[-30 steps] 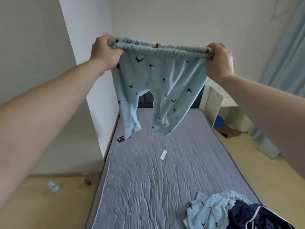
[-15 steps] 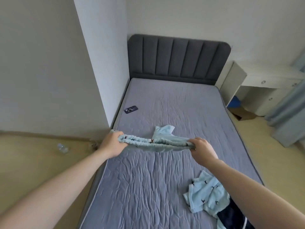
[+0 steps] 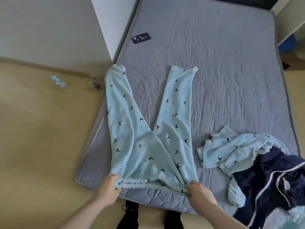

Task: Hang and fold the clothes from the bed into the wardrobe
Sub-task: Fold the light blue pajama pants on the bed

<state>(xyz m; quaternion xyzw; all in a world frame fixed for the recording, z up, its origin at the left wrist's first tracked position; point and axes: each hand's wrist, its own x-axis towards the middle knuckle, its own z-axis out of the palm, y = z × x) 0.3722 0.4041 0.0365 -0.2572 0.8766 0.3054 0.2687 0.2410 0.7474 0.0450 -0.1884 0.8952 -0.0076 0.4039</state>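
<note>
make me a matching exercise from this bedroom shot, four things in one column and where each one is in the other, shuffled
Things
1. light blue pants
2. phone
3. plastic bottle
4. navy garment

Places
A. on the floor left of the bed
B. in the heap at the mattress's right edge
C. spread flat, waistband held by the left hand and right hand
D. near the mattress's far left edge

Pairs: 1-C, 2-D, 3-A, 4-B

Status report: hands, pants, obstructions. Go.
Left hand and right hand: each has a grip on the waistband. Pants spread flat on bed, legs apart. Clothes pile to the right, apart; phone far off.
</note>
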